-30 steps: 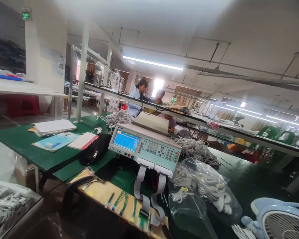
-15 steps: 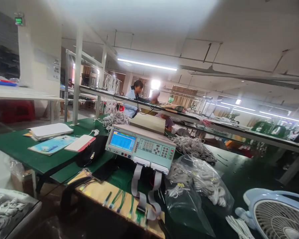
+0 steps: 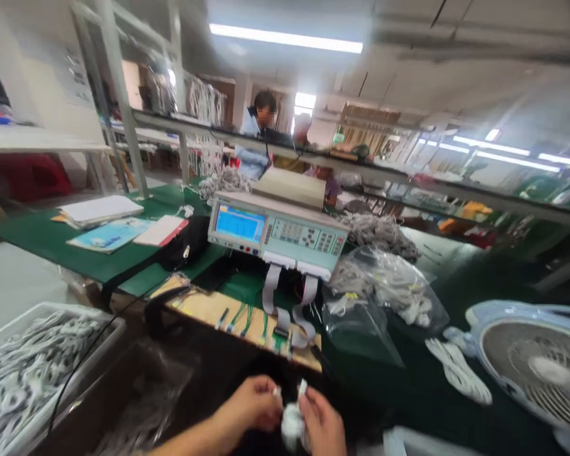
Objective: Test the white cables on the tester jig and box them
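Low in the view, my left hand [image 3: 256,403] pinches a small white cable end between thumb and fingers. Opposite it, my right hand [image 3: 323,419] is closed around a white coiled cable [image 3: 292,425], with a white end poking up past the fingertips. Both hands are close together, in front of a wooden board [image 3: 197,308] that carries green wires and connectors. Grey ribbon cables [image 3: 272,288] run from the board up to a tester [image 3: 285,237] with a lit blue screen. Motion blur hides the finer detail of the cable ends.
Clear bags of cables [image 3: 403,294] lie right of the tester, near a white cable bundle [image 3: 458,372] and a blue fan [image 3: 496,316]. A bin [image 3: 116,326] full of cables stands at left. Notebooks [image 3: 109,235] rest on the green table. Co-workers sit behind the shelf.
The view has tilted downward, so the scene sits higher. Both my hands have come into view at the bottom with the white cable, and more of the left bin shows.
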### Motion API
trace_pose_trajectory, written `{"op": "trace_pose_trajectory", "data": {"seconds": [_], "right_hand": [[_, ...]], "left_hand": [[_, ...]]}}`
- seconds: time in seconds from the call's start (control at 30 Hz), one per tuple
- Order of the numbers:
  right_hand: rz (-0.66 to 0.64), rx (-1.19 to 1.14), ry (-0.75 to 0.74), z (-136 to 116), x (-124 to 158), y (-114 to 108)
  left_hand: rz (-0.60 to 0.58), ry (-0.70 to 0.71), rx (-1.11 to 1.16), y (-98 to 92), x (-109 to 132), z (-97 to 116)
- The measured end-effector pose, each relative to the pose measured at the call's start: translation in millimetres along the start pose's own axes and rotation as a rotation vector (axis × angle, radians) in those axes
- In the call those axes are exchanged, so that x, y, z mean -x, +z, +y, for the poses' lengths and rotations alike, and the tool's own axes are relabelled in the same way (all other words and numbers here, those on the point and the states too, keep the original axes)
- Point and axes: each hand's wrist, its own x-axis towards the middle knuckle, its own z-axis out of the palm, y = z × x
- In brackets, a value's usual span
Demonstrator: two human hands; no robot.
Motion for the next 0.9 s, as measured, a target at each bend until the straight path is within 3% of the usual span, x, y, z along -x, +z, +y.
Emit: {"op": "trace_pose_trajectory", "data": {"seconds": [0.1,0.27,0.47,0.6,0.73,0.9], "right_hand": [[-0.066,-0.001,-0.043,-3,-6,4],[-0.106,-0.038,-0.054,-10,-19,14],[-0.131,-0.134,-0.045,-12,-31,22],[-0.165,-0.354,0.104,-12,-35,30],[-0.102,-0.565,0.206,-9,-33,38],[-0.114,-0.428,0.094,-7,-28,30]], "left_hand": [[-0.031,0.060,0.058,-7.4,5,8],[-0.028,0.008,0.071,-16.9,6,26],[0.006,0.017,0.075,-25.4,-3,31],[0.011,-0.002,0.112,-29.4,-5,34],[0.046,-0.020,0.151,-29.3,-6,36],[0.066,0.007,0.130,-22.0,-10,33]]}}
